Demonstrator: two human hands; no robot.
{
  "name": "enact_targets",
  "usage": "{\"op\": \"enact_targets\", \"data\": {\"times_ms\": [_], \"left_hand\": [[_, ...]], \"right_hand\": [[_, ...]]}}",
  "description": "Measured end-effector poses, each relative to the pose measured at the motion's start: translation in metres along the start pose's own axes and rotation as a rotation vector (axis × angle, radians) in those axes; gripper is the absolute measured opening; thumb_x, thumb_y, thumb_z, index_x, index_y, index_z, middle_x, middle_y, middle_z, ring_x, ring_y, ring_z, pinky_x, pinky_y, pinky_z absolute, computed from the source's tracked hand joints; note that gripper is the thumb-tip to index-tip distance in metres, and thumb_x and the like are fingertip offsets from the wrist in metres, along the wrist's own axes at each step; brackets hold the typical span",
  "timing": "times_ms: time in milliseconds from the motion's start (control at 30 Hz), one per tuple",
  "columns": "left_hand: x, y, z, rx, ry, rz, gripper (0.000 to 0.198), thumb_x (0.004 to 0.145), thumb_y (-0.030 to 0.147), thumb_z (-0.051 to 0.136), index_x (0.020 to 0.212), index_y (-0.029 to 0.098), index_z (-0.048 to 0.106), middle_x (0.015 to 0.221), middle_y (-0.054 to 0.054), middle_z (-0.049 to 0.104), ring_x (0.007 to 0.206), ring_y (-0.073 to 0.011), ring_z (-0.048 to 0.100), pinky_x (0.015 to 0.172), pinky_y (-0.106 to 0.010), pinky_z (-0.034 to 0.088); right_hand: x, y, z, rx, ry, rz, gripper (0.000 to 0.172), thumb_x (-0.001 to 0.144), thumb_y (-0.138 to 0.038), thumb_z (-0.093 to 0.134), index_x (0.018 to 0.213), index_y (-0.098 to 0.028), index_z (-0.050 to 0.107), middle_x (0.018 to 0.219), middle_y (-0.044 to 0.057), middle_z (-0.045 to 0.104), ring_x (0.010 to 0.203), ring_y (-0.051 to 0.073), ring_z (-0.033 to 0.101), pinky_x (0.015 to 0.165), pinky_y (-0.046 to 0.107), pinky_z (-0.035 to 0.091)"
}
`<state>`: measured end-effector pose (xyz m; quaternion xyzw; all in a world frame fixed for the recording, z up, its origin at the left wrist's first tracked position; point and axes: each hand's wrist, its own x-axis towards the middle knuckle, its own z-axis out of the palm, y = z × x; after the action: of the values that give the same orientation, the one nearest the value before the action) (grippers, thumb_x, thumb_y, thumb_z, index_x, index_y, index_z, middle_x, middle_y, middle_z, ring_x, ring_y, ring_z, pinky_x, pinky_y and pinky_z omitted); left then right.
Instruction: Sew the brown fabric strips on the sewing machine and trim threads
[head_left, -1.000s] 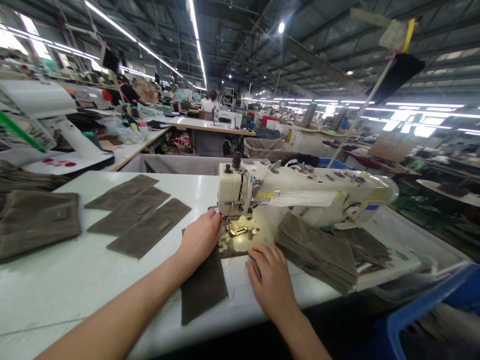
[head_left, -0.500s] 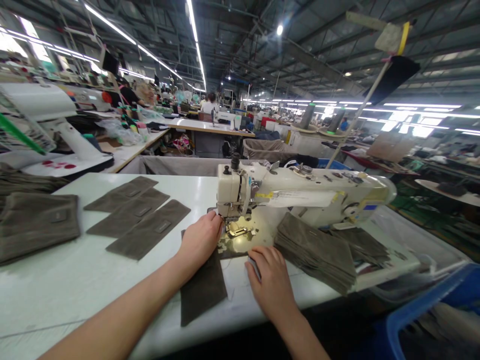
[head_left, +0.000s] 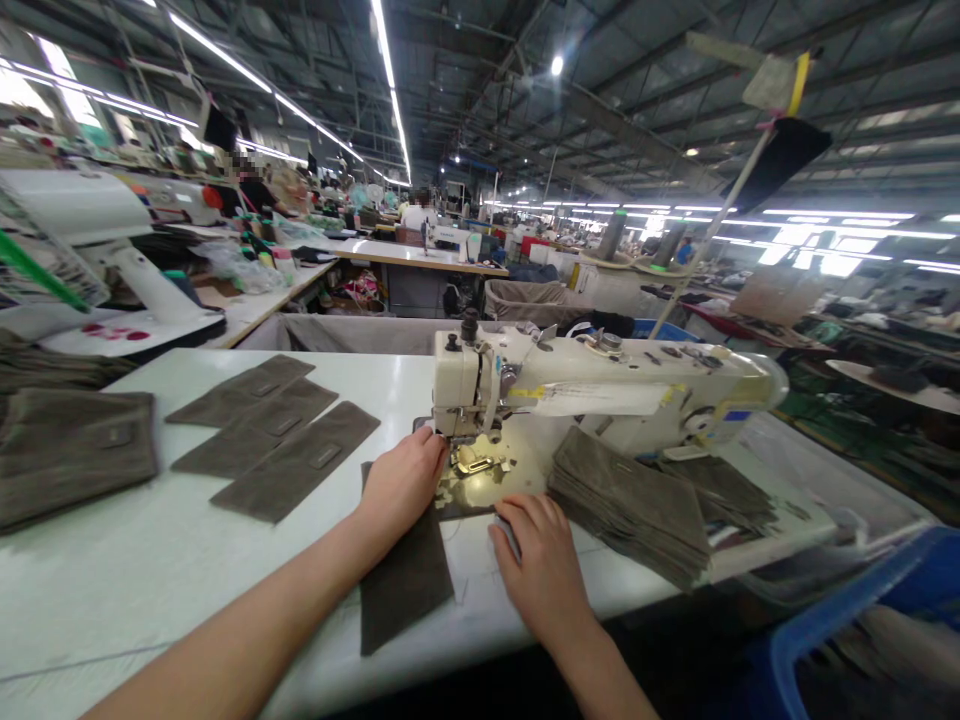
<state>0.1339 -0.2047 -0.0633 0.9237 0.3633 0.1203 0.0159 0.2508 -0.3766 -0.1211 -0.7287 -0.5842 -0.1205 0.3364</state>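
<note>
My left hand [head_left: 405, 476] lies over a dark olive-brown fabric piece [head_left: 405, 590], its closed fingertips up against the presser-foot area of a cream sewing machine [head_left: 607, 375]. The fabric runs from under that hand toward the front of the table. Where the fingers meet the cloth is partly hidden. To the right of the lit needle plate [head_left: 480, 485], my right hand [head_left: 541, 560] rests on the table with curled fingers. A small dark-grey object [head_left: 511, 538] shows between its thumb and forefinger, mostly covered, its kind unclear.
Three overlapping fabric pieces with small patches [head_left: 296, 460] lie left on the white table [head_left: 187, 590]. Farther left is a folded brown stack [head_left: 75, 455]. Right of my right hand sits another fabric stack [head_left: 630, 505]. A blue bin [head_left: 787, 660] stands at lower right.
Both hands and the fabric stay almost in place. The whole view has shifted very slightly.
</note>
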Motion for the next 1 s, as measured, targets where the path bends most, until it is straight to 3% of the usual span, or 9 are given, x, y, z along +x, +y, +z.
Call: {"op": "enact_targets", "data": {"times_ms": [200,367,567,800,1000], "left_hand": [[0.001,-0.001,0.003,-0.023,0.006,0.010,0.029,0.104,0.029,0.036,0.101,0.020,0.064,0.107,-0.007,0.066,0.094,-0.0210,0.067,0.069,-0.028,0.048],[0.001,-0.002,0.006,-0.026,0.010,0.027,0.029,0.104,0.029,0.037,0.098,0.020,0.063,0.104,-0.007,0.066,0.093,-0.0215,0.067,0.068,-0.029,0.048],[0.001,-0.002,0.006,-0.026,-0.005,0.032,0.028,0.104,0.030,0.037,0.098,0.019,0.062,0.104,-0.007,0.066,0.092,-0.0220,0.068,0.067,-0.029,0.048],[0.002,-0.002,0.007,-0.035,-0.012,0.039,0.029,0.103,0.029,0.037,0.100,0.018,0.063,0.106,-0.009,0.065,0.094,-0.0235,0.068,0.067,-0.031,0.050],[0.001,-0.003,0.002,-0.029,-0.021,0.051,0.031,0.103,0.029,0.036,0.100,0.018,0.065,0.105,-0.009,0.066,0.093,-0.0247,0.069,0.069,-0.033,0.052]], "right_hand": [[0.023,-0.007,0.001,0.088,-0.013,0.037,0.017,0.098,-0.016,0.050,0.104,-0.019,0.066,0.102,0.007,0.066,0.100,0.023,0.059,0.092,0.036,0.046],[0.065,-0.016,0.009,0.054,-0.181,0.268,0.018,0.096,-0.017,0.053,0.104,-0.018,0.069,0.102,0.006,0.068,0.101,0.020,0.063,0.090,0.028,0.045],[0.103,-0.019,0.028,0.001,-0.281,0.418,0.019,0.091,-0.028,0.061,0.101,-0.020,0.074,0.088,0.006,0.074,0.082,0.020,0.070,0.068,0.025,0.046],[0.118,-0.022,0.036,-0.021,-0.354,0.477,0.021,0.087,-0.034,0.063,0.097,-0.021,0.076,0.098,0.009,0.077,0.094,0.024,0.072,0.072,0.026,0.048],[0.118,-0.026,0.031,-0.004,-0.344,0.495,0.021,0.086,-0.028,0.062,0.099,-0.019,0.077,0.100,0.011,0.077,0.096,0.024,0.071,0.072,0.026,0.046]]}}
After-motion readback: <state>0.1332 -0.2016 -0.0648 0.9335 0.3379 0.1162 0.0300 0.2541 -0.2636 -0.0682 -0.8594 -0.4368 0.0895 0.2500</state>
